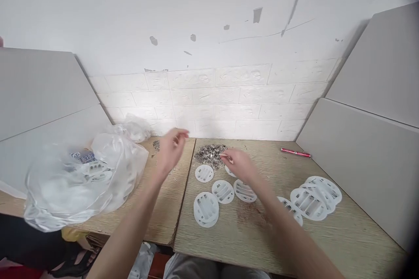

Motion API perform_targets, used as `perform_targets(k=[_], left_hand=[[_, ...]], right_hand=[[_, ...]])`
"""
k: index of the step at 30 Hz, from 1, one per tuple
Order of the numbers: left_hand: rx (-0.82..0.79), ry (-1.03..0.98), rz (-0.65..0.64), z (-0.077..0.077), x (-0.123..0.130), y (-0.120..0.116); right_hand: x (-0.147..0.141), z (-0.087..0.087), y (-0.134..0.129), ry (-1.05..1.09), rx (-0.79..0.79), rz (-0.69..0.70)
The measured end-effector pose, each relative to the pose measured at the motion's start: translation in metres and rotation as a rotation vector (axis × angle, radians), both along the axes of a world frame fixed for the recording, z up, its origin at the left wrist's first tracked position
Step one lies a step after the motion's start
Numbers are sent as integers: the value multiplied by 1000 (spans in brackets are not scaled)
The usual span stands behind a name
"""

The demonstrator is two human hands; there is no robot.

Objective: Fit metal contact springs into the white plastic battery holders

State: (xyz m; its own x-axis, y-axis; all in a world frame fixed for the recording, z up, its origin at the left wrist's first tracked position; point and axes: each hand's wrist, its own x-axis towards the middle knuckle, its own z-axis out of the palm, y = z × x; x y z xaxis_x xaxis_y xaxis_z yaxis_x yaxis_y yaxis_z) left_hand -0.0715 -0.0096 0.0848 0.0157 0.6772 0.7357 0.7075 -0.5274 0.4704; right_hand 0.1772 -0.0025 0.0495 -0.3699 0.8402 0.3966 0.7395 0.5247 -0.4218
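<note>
My left hand [172, 149] is raised over the left board, its fingers curled and blurred; what they hold, if anything, is too small to tell. My right hand [237, 162] pinches at the right edge of a pile of small metal pieces [209, 154]; its fingertips are pressed together on something too small to name. Below the pile lie several white round plastic plates with slots, among them one near the middle [223, 192] and one at the lower left [206, 209]. Another plate is partly hidden under my right hand.
A clear plastic bag [114, 174] with white parts inside stands at the left. Overlapping white plates [310, 202] and a red pen [295, 152] lie at the right. Grey panels rise on both sides, with a white brick-pattern wall [229, 96] behind.
</note>
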Motion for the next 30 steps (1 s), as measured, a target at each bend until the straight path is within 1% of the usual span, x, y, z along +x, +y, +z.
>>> perform_targets(k=[2, 3, 5, 7, 9, 12, 15, 18, 20, 23, 25, 27, 30], left_hand=[[-88, 93, -16, -21, 14, 10], [-146, 158, -28, -32, 20, 14], [-218, 194, -21, -52, 29, 20], [-282, 226, -28, -67, 32, 23], [-340, 276, -69, -75, 30, 22], [-406, 363, -152, -80, 28, 19], [-444, 420, -174, -82, 29, 16], [-465, 424, -180, -85, 30, 14], [-484, 403, -190, -86, 30, 14], [-515, 376, -202, -85, 28, 12], [-523, 372, -202, -83, 28, 11], [-526, 369, -199, -82, 28, 11], [-528, 370, -202, -81, 29, 10]], right_hand=[[-11, -18, 9, -131, 14, -45], [-14, -25, 10, -179, 23, -63], [-17, -35, 8, -241, 26, -77], [-18, -41, 4, -265, 10, -69], [-19, -45, 3, -263, -3, -66], [-21, -50, 6, -249, 2, -69], [-18, -51, 9, -148, 3, -88], [-7, -48, 10, 84, -16, -121], [4, -44, 10, 283, -84, -145], [23, -38, 11, 551, -176, -219], [33, -37, 13, 656, -189, -281], [40, -36, 14, 671, -199, -326], [44, -37, 15, 540, -209, -343]])
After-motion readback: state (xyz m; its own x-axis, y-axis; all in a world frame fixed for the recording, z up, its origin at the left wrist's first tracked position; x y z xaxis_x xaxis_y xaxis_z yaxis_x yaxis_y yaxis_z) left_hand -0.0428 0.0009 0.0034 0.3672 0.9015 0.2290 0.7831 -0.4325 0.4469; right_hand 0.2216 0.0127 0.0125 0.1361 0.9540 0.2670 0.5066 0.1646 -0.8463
